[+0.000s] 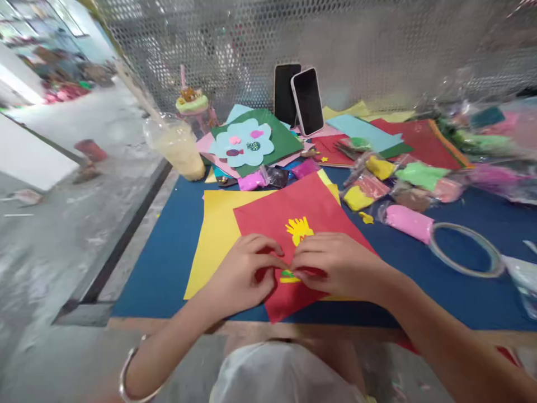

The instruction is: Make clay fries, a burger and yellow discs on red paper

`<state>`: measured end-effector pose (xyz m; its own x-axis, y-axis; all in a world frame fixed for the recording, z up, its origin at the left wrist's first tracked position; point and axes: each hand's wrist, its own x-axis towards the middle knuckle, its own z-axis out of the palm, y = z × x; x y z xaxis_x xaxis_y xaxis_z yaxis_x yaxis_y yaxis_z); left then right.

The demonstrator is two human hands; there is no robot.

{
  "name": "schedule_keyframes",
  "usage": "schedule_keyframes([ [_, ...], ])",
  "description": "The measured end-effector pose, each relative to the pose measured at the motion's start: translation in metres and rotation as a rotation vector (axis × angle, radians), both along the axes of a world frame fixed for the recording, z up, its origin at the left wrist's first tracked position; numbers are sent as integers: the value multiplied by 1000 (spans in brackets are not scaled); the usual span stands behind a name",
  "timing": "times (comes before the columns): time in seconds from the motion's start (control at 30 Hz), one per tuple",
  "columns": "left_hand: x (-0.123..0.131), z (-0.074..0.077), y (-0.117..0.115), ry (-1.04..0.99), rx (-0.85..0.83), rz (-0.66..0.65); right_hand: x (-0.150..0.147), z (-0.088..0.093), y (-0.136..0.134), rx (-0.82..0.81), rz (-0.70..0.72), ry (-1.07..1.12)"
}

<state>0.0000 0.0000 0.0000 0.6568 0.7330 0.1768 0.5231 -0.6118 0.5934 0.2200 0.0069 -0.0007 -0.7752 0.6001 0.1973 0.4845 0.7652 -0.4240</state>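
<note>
A red sheet of paper (pixel 268 218) lies askew over a yellow sheet (pixel 213 240). On the red sheet is a yellow shape like a bunch of French fries (pixel 299 226), partly covered by my right hand (pixel 338 263). Just below my fingertips sits a small green and yellow layered shape (pixel 288 276), like part of a burger. My left hand (pixel 245 274) comes in from the left, its fingers curled and pinched. Both hands meet at the top of the layered shape, their fingertips nearly touching. Whatever they pinch is hidden or too small to name.
Packets of coloured clay (pixel 409 223) spread over the right side, with a roll of clear tape (pixel 465 249) near them. Two phones (pixel 308 101) lean on the perforated metal panel (pixel 356 45). A drink cup (pixel 180 148) stands at left, beside a cloud-shaped blue cutout (pixel 243 143).
</note>
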Motion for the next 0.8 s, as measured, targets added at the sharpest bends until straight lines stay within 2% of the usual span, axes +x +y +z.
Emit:
schedule_keyframes([
  [0.13, -2, -5, -2, -11, 7, 34, 2, -3, 0, 16, -2, 0],
  [0.3, -3, 0, -8, -1, 90, 47, 6, -3, -5, 39, -44, 39],
  [0.47, -2, 2, -16, 65, 245, 24, 8, -6, -9, 37, -54, 23],
  [0.67, -2, -2, -25, 171, 486, 24, 8, -3, -13, 91, -64, 51],
  [0.8, -1, -5, -29, 188, 562, 43, 9, -2, -16, 102, -43, 35],
])
